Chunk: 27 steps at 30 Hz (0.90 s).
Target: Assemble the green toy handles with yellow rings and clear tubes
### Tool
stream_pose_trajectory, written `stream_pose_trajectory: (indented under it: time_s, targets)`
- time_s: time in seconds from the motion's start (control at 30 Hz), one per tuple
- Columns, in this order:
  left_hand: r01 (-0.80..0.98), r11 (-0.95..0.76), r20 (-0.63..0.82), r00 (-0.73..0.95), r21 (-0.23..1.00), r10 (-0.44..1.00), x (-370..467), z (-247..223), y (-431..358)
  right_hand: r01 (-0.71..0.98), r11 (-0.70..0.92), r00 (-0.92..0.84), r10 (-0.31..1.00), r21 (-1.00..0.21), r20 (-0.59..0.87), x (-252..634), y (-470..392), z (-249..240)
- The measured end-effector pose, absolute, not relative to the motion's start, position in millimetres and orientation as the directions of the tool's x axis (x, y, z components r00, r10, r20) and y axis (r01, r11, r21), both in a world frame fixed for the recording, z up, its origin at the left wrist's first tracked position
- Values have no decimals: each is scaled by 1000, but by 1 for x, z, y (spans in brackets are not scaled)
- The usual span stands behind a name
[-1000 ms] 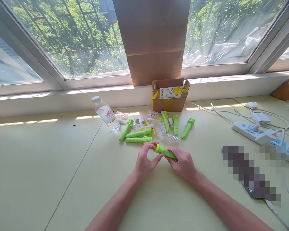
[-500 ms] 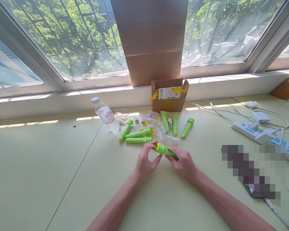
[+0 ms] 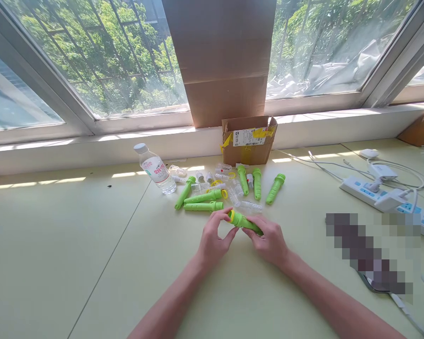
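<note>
My right hand is closed round the lower part of a green plastic tube with a threaded collar, its mouth pointing left. At that mouth sits a yellow ring, gripped between the thumb and fingers of my left hand. Just beyond my hands lie more green tubes of the same kind, on both sides of a loose pile. Among them are clear plastic pieces, several small white parts and further yellow rings. My palms hide part of the held tube.
A water bottle stands left of the pile. Behind it all, an open cardboard box rests near the window ledge. To the right are a power strip with plugs and cables, and a blurred-out object on the table.
</note>
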<state>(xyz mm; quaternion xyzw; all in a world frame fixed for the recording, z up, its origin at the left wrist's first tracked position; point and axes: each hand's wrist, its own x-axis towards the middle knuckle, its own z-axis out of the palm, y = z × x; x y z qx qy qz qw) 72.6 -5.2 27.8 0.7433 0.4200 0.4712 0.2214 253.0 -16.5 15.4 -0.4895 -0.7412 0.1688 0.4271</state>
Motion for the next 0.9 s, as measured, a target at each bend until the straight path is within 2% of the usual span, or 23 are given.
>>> stream_pose_trajectory:
  time_s: [0.53,0.77,0.9]
  targets:
    - [427,-571,543,198,702,816,74,26,-3,439,372,-139,928,-818,346,253,-14,14]
    - [420,-547,511,207,724,834,71,24,-2,403,359,-189,933,-842,307,252,-13,18]
    - [412,-520,488,188,748,852,71,24,-1,437,345,-167,939,-831,302,252,-12,14]
